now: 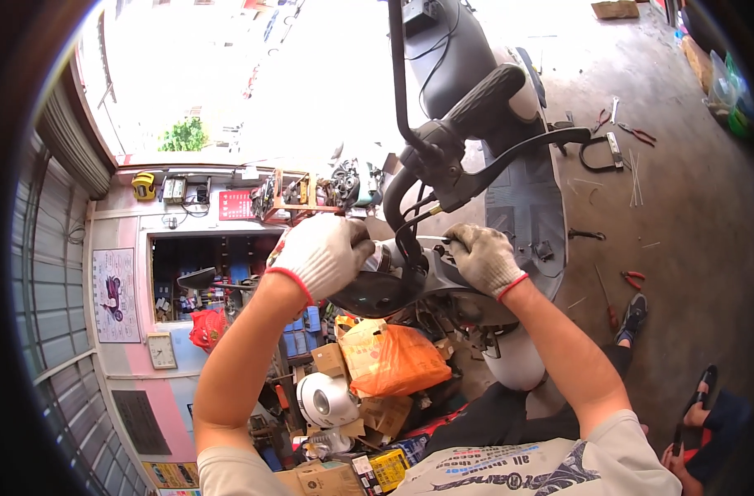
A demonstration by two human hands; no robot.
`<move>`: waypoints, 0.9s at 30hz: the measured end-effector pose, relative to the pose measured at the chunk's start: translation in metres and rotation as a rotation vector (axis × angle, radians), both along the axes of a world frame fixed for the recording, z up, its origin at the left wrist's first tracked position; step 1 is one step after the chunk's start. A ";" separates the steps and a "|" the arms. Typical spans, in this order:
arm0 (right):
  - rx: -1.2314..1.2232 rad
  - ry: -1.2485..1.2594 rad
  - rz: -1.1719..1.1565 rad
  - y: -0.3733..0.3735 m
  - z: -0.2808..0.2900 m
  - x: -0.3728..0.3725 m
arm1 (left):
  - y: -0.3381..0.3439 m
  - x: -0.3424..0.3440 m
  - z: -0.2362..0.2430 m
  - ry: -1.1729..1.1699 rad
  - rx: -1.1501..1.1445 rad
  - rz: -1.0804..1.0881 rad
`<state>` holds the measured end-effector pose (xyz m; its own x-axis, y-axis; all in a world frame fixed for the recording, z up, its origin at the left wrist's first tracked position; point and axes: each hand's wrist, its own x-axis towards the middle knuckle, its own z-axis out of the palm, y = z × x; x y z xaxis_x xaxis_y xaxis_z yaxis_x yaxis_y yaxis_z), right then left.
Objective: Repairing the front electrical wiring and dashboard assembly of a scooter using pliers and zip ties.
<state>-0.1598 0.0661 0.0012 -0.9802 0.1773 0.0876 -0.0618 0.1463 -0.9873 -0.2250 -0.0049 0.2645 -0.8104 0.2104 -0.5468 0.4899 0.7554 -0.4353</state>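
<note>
My left hand (319, 256), in a white knit glove with a red cuff, has its fingers curled at the black handlebar stem (400, 207) of a scooter; what they hold is hidden. My right hand (480, 256), in a soiled glove, pinches a thin white strip, apparently a cable tie (429, 238), just right of the stem. Below both hands is the dark front cowl (367, 293). Above them are the brake lever (542, 145), cables and the rubber grip (484, 99). The grey footboard (521, 207) and black seat (443, 50) extend away from me.
Pliers (641, 132), a U-lock (612, 153), rods and a screwdriver (608, 310) lie on the right floor. An orange bag (393, 360), boxes and a white round object (319, 397) crowd below. Another person's hand (675, 459) and legs show at lower right. A shutter (50, 248) is left.
</note>
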 end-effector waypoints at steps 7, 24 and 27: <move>-0.125 -0.119 -0.031 0.006 0.013 0.025 | 0.027 0.040 -0.006 0.074 0.101 -0.149; -0.028 -0.187 0.089 0.020 0.023 0.018 | -0.016 0.146 -0.174 0.122 2.088 1.308; -0.119 -0.228 0.090 0.018 0.023 0.023 | -0.028 0.147 -0.164 0.132 1.951 1.396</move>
<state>-0.1369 0.0843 0.0244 -0.9846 0.0840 -0.1533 0.1565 0.0326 -0.9871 -0.0781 -0.0331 0.1008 -0.8652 -0.2661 -0.4251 -0.4106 -0.1109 0.9051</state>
